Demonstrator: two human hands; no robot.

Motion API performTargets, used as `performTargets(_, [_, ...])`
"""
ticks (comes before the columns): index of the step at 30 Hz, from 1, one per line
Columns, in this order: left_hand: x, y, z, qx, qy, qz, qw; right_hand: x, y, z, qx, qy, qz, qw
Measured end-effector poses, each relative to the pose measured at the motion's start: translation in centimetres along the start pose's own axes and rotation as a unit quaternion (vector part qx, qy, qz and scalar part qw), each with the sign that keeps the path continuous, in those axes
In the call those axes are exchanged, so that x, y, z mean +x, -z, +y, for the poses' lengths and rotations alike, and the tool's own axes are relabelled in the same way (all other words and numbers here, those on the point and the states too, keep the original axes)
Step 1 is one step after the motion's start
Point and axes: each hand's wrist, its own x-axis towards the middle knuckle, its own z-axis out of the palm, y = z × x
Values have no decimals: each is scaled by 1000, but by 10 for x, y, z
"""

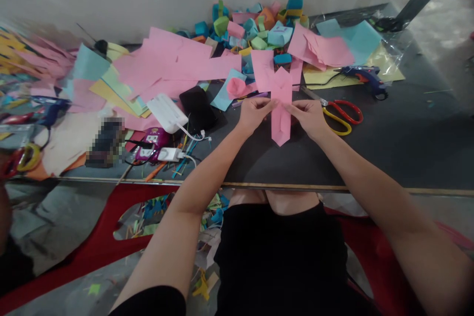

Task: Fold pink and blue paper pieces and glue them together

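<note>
A pink folded paper piece (280,108) with pointed ends lies upright in front of me on the dark table (388,138). My left hand (254,112) pinches its left edge with closed fingers. From the other side, my right hand (309,116) pinches the right edge. Both hands meet at the paper's middle. Behind it lie more pink paper sheets (174,66) and a small pink paper roll (236,87).
Red-and-yellow scissors (342,114) lie right of my right hand, a blue glue gun (366,78) beyond them. A pile of folded coloured paper boxes (255,27) sits by the wall. A white charger (167,112), black pouch (197,107) and cables lie left. Another person's tools are at far left.
</note>
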Motion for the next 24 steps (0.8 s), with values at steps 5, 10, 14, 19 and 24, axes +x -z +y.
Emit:
performTargets(5, [-3,-4,4,-13,15,7,1000,1,2,3,-38,5,11,999])
performTargets(10, [-4,-6,6,-16,22,16,1000,2,2,2,-45,-5,11,999])
performTargets(14, [-3,-6,4,-20,18,16,1000,-1,3,2,-62,-18,-33,997])
performTargets(19, [-3,-7,3,-16,15,19,1000,-3,3,3,-139,5,-68,988])
performTargets(24, [-2,-7,3,-16,20,18,999,-2,3,1,-134,1,-63,989])
